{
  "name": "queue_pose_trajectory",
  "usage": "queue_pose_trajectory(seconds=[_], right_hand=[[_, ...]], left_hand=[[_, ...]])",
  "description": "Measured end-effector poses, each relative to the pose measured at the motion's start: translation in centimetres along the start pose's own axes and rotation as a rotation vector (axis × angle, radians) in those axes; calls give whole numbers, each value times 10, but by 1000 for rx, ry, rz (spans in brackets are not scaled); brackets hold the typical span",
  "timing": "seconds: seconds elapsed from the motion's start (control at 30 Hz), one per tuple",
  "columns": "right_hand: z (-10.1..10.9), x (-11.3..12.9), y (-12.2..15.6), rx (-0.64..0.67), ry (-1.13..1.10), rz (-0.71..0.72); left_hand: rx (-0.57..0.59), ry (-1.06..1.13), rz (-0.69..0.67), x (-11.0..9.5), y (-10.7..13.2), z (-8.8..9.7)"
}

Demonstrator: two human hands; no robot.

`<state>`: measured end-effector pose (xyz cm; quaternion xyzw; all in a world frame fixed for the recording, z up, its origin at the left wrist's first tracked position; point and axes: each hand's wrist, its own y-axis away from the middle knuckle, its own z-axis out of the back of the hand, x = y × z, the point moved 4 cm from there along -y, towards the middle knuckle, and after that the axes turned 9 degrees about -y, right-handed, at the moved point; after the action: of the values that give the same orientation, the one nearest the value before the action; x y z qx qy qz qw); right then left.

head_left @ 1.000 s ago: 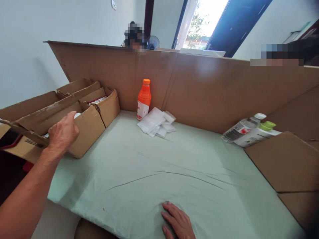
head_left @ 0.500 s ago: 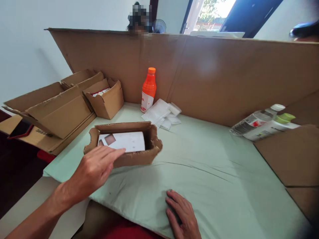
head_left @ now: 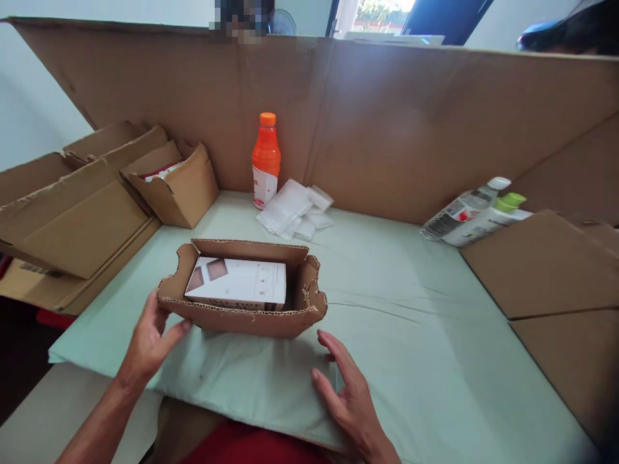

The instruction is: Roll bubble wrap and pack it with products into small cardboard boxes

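A small open cardboard tray point(head_left: 242, 319) sits on the pale green cloth point(head_left: 387, 335) in front of me. Inside it lies a white product box point(head_left: 239, 283) with brown squares printed on it. My left hand point(head_left: 147, 338) is at the tray's near left corner, thumb and fingers curled against the cardboard. My right hand point(head_left: 345, 390) hovers just above the cloth, a little right of the tray, fingers spread and touching nothing.
An orange bottle point(head_left: 265, 161) and several small clear bags point(head_left: 293, 211) stand at the back. Cardboard boxes point(head_left: 77, 206) lie at the left. Two bottles point(head_left: 471, 216) lie at the right by a cardboard sheet point(head_left: 541, 264). A tall cardboard wall point(head_left: 387, 116) runs behind; other people's heads show above it.
The tray with the white box came from the left boxes to the cloth in front of me. My left hand went to its corner; my right hand lifted off the cloth.
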<state>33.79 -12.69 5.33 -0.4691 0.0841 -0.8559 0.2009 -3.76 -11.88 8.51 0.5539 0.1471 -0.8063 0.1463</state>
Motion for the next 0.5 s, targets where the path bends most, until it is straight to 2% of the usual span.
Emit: queue_pose_trajectory(seconds=[0.1, 0.2, 0.33, 0.5], right_hand=[[-8, 6, -22, 68, -71, -88], [-16, 16, -44, 127, -120, -139], [-20, 16, -72, 122, -156, -194], [-6, -14, -104, 72, -162, -238]], left_hand=[[106, -21, 107, 19, 3, -20], [109, -69, 142, 27, 4, -33], [73, -76, 89, 22, -15, -50], [97, -77, 42, 11, -51, -85]])
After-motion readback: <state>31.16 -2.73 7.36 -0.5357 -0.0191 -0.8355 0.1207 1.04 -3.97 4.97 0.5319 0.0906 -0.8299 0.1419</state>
